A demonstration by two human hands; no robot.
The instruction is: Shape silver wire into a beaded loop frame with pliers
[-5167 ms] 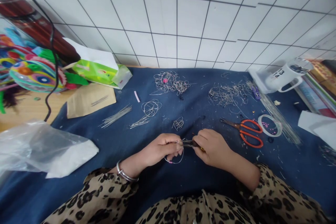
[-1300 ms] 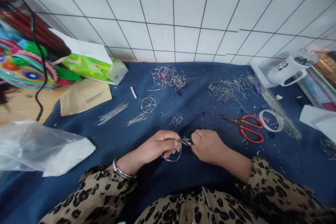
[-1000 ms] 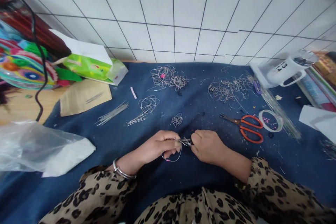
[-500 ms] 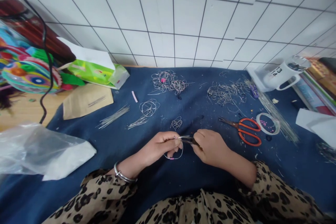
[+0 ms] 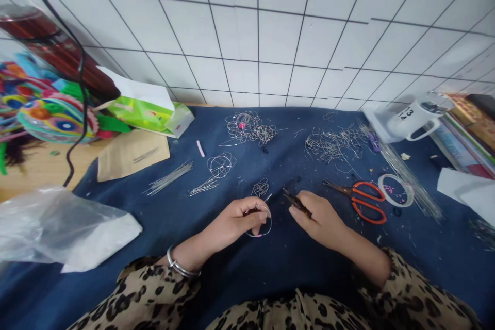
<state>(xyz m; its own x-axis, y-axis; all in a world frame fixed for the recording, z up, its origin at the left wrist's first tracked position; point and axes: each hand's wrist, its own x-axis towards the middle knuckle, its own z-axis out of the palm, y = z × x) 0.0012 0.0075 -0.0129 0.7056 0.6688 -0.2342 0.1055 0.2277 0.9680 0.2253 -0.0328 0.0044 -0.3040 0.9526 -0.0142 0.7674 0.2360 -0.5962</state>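
Observation:
My left hand (image 5: 236,220) pinches a thin wire loop (image 5: 265,223) with a small pink bead at its bottom, low over the blue cloth (image 5: 185,216). My right hand (image 5: 319,215) is closed round small dark pliers (image 5: 293,198), whose tips point up and left, a little apart from the loop. A small bent wire piece (image 5: 261,187) lies just beyond the loop. Both forearms wear leopard-print sleeves, and a metal bangle (image 5: 181,266) sits on my left wrist.
Orange scissors (image 5: 359,196) and a clear lid holding pink beads (image 5: 396,190) lie right of my hands. Wire tangles (image 5: 250,128), a second heap (image 5: 333,142), straight wire bundles (image 5: 170,177), a white mug (image 5: 414,114), a plastic bag (image 5: 58,227) and a brown envelope (image 5: 131,151) surround the cloth.
The pliers have come off the wire loop and my right hand has drawn a little to the right. My left hand has lowered the loop toward the cloth.

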